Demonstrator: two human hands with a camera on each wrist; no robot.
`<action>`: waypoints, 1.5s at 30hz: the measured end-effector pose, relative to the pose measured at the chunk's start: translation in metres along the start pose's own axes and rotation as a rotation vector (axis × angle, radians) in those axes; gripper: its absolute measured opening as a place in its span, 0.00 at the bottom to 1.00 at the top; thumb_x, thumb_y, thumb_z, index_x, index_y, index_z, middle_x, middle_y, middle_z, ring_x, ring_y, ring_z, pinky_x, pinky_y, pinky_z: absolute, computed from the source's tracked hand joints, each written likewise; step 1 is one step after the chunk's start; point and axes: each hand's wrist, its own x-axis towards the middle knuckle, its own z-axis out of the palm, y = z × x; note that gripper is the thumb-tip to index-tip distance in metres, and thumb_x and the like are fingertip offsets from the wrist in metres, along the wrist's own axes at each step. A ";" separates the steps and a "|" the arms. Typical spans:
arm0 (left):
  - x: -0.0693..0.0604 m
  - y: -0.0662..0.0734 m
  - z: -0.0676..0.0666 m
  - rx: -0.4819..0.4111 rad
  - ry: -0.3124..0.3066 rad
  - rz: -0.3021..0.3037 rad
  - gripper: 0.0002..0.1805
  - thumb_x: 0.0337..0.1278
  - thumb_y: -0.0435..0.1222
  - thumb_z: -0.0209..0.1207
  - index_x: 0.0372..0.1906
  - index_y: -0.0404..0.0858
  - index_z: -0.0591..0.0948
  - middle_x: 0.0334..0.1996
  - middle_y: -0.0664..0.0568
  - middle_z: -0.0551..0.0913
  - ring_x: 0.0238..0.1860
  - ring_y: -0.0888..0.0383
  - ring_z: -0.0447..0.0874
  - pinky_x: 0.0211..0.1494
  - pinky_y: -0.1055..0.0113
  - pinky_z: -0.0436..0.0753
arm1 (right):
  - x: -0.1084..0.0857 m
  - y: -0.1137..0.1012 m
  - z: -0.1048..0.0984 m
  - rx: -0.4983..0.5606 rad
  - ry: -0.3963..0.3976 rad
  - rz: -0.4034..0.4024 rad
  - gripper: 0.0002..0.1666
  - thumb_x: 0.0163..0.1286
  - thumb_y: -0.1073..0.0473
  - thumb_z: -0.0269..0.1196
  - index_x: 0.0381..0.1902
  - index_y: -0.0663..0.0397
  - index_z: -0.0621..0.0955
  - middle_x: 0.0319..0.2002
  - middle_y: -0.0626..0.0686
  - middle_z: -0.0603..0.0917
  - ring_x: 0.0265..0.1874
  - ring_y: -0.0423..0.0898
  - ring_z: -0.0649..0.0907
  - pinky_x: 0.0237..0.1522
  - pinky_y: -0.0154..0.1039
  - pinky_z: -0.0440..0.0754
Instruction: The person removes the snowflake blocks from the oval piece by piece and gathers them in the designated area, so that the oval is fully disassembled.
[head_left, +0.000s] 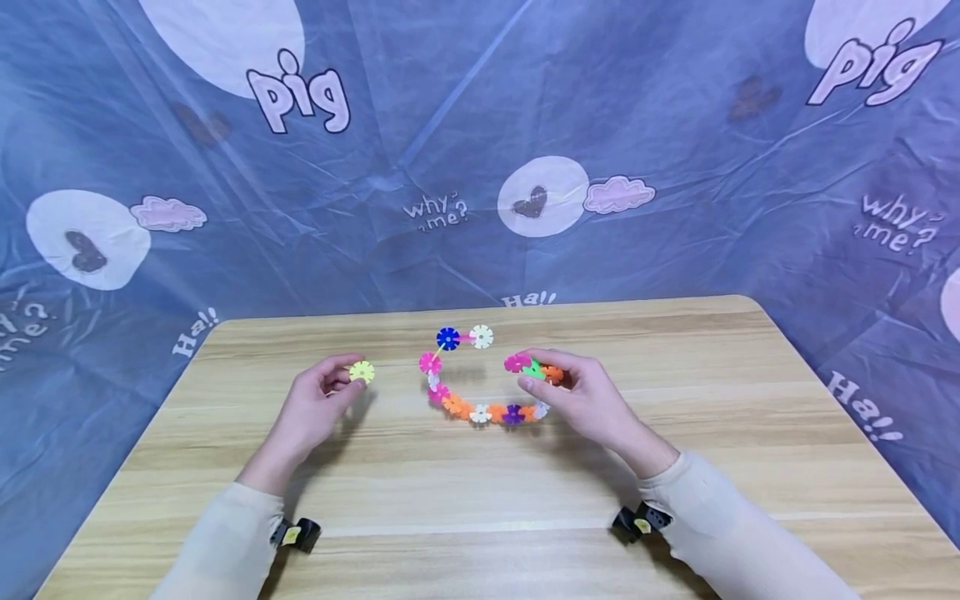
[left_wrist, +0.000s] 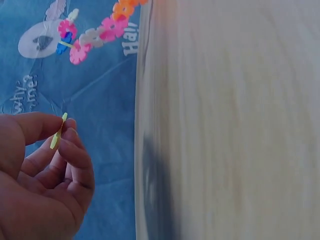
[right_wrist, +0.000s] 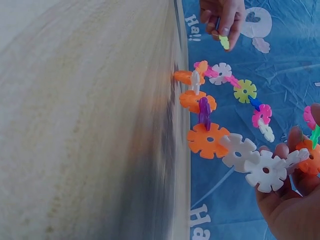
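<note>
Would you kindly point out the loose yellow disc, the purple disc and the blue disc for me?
Loose yellow disc [head_left: 362, 372], head view: middle of its face.
Purple disc [head_left: 513, 414], head view: middle of its face.
Blue disc [head_left: 447, 338], head view: middle of its face.

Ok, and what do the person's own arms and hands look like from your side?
The left hand and right hand show no gloves or rings. Both arms wear plain off-white long fabric sleeves. At each cuff sits a small, boxy black device with a yellow patch; any lettering is too small to read. No cables show.
</note>
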 end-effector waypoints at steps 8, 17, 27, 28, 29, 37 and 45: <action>0.002 -0.006 -0.009 0.039 0.008 0.000 0.24 0.66 0.32 0.62 0.66 0.33 0.75 0.40 0.41 0.82 0.34 0.56 0.78 0.32 0.70 0.78 | 0.000 0.000 -0.001 0.001 -0.003 0.010 0.23 0.68 0.51 0.70 0.60 0.46 0.83 0.40 0.52 0.83 0.30 0.52 0.75 0.26 0.34 0.73; 0.009 -0.011 -0.023 0.112 0.024 -0.034 0.22 0.66 0.31 0.60 0.64 0.31 0.76 0.39 0.41 0.80 0.33 0.59 0.76 0.29 0.71 0.76 | 0.001 0.000 -0.001 0.003 0.000 0.001 0.26 0.67 0.52 0.70 0.61 0.51 0.82 0.38 0.54 0.83 0.29 0.52 0.75 0.25 0.34 0.73; 0.019 -0.022 -0.039 0.211 -0.028 -0.058 0.22 0.66 0.30 0.58 0.64 0.28 0.74 0.40 0.43 0.77 0.33 0.56 0.75 0.25 0.69 0.78 | 0.001 0.000 0.000 -0.011 -0.005 0.009 0.25 0.68 0.51 0.69 0.60 0.49 0.82 0.35 0.54 0.81 0.28 0.51 0.74 0.24 0.34 0.71; 0.021 -0.024 -0.040 0.216 -0.029 -0.064 0.22 0.67 0.30 0.58 0.64 0.28 0.74 0.39 0.43 0.77 0.33 0.56 0.75 0.24 0.69 0.78 | 0.001 0.000 0.000 -0.011 -0.006 0.009 0.24 0.68 0.51 0.69 0.60 0.49 0.82 0.35 0.54 0.81 0.28 0.51 0.74 0.24 0.34 0.71; 0.021 -0.024 -0.041 0.220 -0.028 -0.068 0.22 0.67 0.30 0.59 0.64 0.28 0.74 0.39 0.43 0.78 0.33 0.56 0.75 0.24 0.69 0.78 | 0.001 0.000 0.000 -0.011 -0.006 0.009 0.24 0.68 0.51 0.69 0.60 0.49 0.82 0.35 0.54 0.81 0.28 0.51 0.74 0.24 0.34 0.71; 0.025 -0.028 -0.046 0.256 -0.033 -0.120 0.24 0.66 0.31 0.61 0.64 0.28 0.74 0.38 0.43 0.78 0.32 0.56 0.75 0.26 0.69 0.78 | 0.001 0.000 0.001 -0.019 -0.001 0.003 0.24 0.68 0.50 0.69 0.60 0.48 0.83 0.38 0.53 0.82 0.28 0.50 0.74 0.25 0.34 0.72; 0.028 -0.031 -0.048 0.345 -0.036 -0.126 0.21 0.66 0.33 0.62 0.60 0.31 0.76 0.39 0.43 0.81 0.34 0.54 0.76 0.31 0.66 0.76 | 0.002 0.001 0.002 -0.026 0.001 0.005 0.24 0.67 0.50 0.70 0.60 0.48 0.83 0.40 0.52 0.83 0.29 0.50 0.75 0.26 0.34 0.73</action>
